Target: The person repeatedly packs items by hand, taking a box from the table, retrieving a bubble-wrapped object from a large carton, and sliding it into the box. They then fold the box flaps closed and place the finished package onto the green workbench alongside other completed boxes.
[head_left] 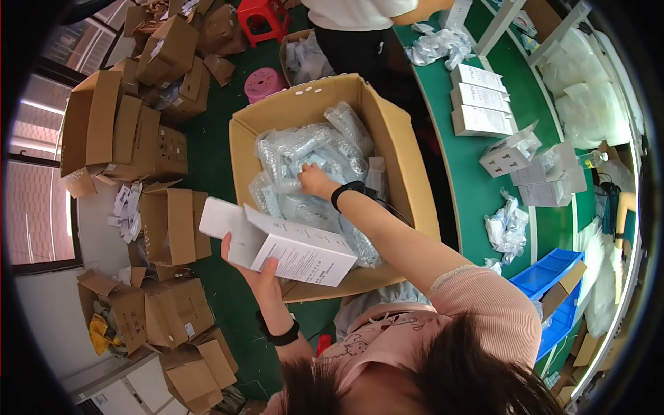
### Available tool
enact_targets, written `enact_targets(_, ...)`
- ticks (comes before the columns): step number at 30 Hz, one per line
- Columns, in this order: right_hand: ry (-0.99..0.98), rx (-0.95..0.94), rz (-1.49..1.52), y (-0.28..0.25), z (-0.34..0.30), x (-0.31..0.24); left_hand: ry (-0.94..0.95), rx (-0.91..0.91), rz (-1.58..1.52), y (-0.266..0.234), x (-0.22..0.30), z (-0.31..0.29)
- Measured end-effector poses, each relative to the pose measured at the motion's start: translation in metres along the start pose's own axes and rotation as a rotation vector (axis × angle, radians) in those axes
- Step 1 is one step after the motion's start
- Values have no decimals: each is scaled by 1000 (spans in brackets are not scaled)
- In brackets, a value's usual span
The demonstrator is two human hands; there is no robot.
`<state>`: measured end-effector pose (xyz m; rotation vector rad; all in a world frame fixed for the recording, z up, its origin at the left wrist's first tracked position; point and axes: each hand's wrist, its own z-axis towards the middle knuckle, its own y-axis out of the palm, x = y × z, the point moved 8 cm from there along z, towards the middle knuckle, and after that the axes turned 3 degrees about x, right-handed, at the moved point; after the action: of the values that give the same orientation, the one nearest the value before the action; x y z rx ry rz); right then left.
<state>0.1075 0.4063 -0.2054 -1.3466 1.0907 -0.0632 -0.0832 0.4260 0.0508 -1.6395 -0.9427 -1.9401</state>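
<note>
My left hand (263, 277) grips a white printed paper box (311, 252) by its left end, thumb on the near face. That box is tilted, with its end flaps standing open on the left. Beneath it stands a large brown cardboard carton (408, 180), filled with bubble-wrapped items (304, 142). Inside the carton, my right hand (317, 181) has its fingers curled down on one bubble-wrapped item (287, 183). What lies inside the wrap cannot be made out. Black bands circle both wrists.
On the green table (443, 142) at right are closed white boxes (481, 117), opened white boxes (512, 152) and crumpled plastic (507, 227). A blue bin (553, 277) sits nearby. Brown cartons (173, 228) line the left. Beyond are a pink stool (263, 84), a red stool (261, 21) and another person (353, 28).
</note>
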Motion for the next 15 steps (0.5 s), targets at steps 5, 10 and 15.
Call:
enact_targets(5, -25, 121, 135, -12, -10, 18, -5, -147, -69, 42, 0, 20)
enact_targets(10, 211, 195, 630, -100, -41, 34, -30, -227, -31, 67, 0, 22)
enact_targets(15, 46, 654, 1681, -254, -131, 52, -35, -519, 217, 114, -3, 15)
